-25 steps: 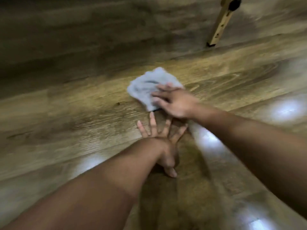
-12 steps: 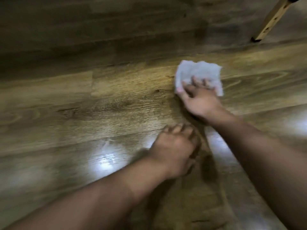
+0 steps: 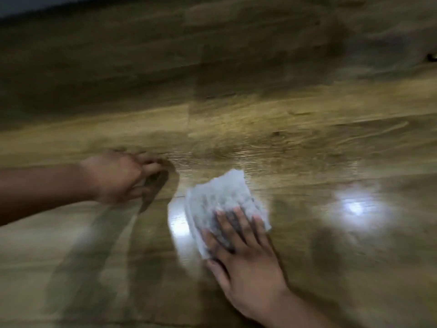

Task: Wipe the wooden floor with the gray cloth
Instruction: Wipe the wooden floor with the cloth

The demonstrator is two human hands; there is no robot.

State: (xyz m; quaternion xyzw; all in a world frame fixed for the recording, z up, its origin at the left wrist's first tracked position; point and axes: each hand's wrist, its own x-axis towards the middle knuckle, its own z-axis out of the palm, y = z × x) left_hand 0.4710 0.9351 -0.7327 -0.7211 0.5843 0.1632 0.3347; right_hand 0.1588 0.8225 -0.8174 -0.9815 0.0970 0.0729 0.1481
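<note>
The floor [image 3: 236,119] is seen as grained wood with a glossy finish; the cloth [image 3: 220,197] is shown as matt, crumpled gray fabric.

Glossy wood-plank floor [image 3: 236,129] w/ bright light glare [image 3: 354,207] (blurry), darker toward far edge.

a small dark thing [image 3: 431,57] pokes in at the far right edge, too blurry to tell what it is. a dark blue-grey strip [image 3: 23,3] fills the top left corner. a bright white spot of light [image 3: 354,207] glows low on the right.
</note>
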